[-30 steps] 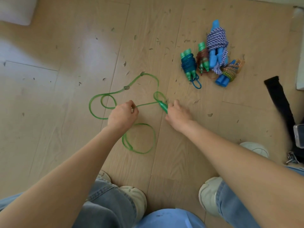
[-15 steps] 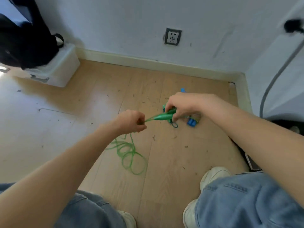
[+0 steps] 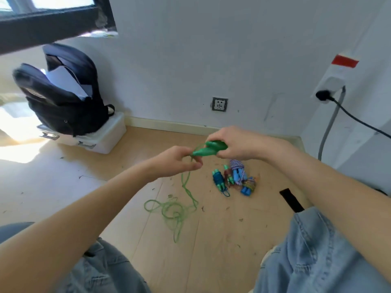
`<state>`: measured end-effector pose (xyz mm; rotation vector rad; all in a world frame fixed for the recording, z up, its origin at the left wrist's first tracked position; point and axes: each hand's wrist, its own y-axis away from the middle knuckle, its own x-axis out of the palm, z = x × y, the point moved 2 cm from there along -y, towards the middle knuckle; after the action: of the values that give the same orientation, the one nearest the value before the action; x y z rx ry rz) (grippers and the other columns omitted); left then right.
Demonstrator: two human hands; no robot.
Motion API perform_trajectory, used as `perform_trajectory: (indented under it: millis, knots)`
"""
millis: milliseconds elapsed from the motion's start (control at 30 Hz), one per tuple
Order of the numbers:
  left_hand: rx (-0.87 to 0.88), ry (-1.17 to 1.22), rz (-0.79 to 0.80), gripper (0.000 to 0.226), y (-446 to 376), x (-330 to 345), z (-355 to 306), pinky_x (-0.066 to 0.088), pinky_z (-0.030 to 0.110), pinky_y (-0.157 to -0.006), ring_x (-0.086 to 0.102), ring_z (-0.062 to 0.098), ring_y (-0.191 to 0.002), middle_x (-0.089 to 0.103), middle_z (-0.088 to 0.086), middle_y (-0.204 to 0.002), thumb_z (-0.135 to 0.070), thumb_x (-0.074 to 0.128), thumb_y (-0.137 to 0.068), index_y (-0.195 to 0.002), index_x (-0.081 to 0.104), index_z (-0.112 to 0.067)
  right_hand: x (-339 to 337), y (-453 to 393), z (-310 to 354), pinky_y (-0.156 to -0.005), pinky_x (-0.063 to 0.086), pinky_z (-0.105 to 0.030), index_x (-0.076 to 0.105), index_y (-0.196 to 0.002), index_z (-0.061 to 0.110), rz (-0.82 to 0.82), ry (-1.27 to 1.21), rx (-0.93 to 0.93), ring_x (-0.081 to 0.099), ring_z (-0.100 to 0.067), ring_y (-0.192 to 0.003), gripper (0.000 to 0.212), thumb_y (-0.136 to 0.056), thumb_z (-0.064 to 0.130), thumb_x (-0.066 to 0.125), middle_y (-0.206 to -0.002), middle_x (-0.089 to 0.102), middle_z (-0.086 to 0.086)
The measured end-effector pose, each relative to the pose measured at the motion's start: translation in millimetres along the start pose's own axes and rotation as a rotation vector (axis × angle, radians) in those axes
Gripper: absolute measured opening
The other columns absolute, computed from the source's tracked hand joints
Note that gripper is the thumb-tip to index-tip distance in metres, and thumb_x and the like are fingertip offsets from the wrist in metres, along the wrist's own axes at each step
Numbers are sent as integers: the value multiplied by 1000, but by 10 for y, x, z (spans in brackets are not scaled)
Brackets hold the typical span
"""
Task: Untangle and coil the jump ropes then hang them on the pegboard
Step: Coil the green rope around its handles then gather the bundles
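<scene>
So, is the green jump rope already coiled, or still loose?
Still loose. The right hand holds its green handles, and the green jump rope hangs down into untidy loops on the floor.

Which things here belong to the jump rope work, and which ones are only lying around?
Belong to the job:
- green jump rope, handles gripped by right hand, cord pinched by left hand
- coiled ropes on floor

Just lying about:
- black backpack
- white storage box
- wall socket
- black strap
</scene>
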<state>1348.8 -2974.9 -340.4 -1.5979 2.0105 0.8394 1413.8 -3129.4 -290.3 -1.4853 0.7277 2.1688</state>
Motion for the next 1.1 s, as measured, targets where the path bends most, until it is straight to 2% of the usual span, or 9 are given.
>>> perform_trajectory:
  millis: [133, 267, 400, 500, 600, 767, 900, 1000, 1100]
  knots:
    - [-35, 360, 23, 26, 76, -108, -54, 51, 24, -72, 60, 9, -63, 59, -3, -64, -21, 42, -98, -79, 57, -11, -59, 54, -53, -56, 36, -27, 42, -100, 22, 21, 124, 88, 51, -18, -73, 20, -89, 6, 45, -77, 47, 5]
    - [7, -157, -28, 25, 39, -150, -70, 49, 24, -61, 47, 7, -55, 46, -9, -59, -26, 39, -97, -76, 52, -26, 114, 74, -71, -66, 48, -25, 46, -118, 23, 103, -242, 56, 63, -15, -80, 22, -96, 22, 47, -95, 62, 2]
    - [55, -169, -74, 23, -25, -120, -82, 36, 16, -53, 42, 5, -54, 45, -11, -61, -28, 42, -96, -76, 52, -28, 243, 76, -89, -73, 49, -21, 55, -113, 14, 194, -646, 56, 60, -9, -81, 21, -97, 25, 47, -92, 61, 4]
    - [3, -177, -231, 11, -92, -145, -8, 43, 17, -70, 51, 8, -81, 56, -3, -93, -28, 47, -94, -101, 54, -21, 316, 29, -126, -65, 48, -18, 59, -100, 13, 186, -774, 109, 59, -8, -75, 17, -97, 22, 45, -88, 57, 2]
    - [-66, -116, -542, 36, -111, -250, 44, 41, 33, -96, 46, 19, -111, 48, 4, -121, -29, 55, -91, -121, 46, -12, 323, -101, -191, -75, 52, -26, 56, -91, 10, -49, -1122, 246, 60, -15, -84, 16, -97, 11, 42, -93, 58, -6]
    - [-74, 472, 59, 40, -68, -4, -120, 48, 12, -82, 63, -1, -95, 67, -9, -104, -52, 51, -81, -109, 58, -25, 289, -308, -54, -83, 51, -30, 60, -82, 4, -289, -1787, 151, 58, -21, -93, 19, -93, 0, 45, -88, 59, -8]
    - [-126, 765, 33, 29, -100, -14, -116, 57, 27, -69, 66, 12, -69, 66, 1, -77, -30, 51, -92, -109, 57, -7, 311, -342, -16, -88, 44, -33, 64, -86, 2, -336, -1333, 215, 55, -18, -89, 17, -87, 18, 62, -88, 60, -6]
    - [-198, 540, 122, 24, -26, -123, -27, 54, 22, -60, 62, 9, -60, 64, 1, -78, -26, 48, -95, -111, 55, -10, 302, -301, -136, -76, 40, -23, 56, -108, 3, -349, -656, 347, 50, -12, -91, 57, -76, 50, 67, -102, 51, 1]
    - [-190, 319, 217, 19, 51, -182, 52, 52, 19, -61, 62, 3, -65, 64, -2, -85, -25, 51, -93, -110, 57, -18, 280, -243, -39, -86, 36, -20, 45, -125, 20, -289, -477, 112, 45, -8, -107, 53, -81, 45, 62, -122, 45, 5]
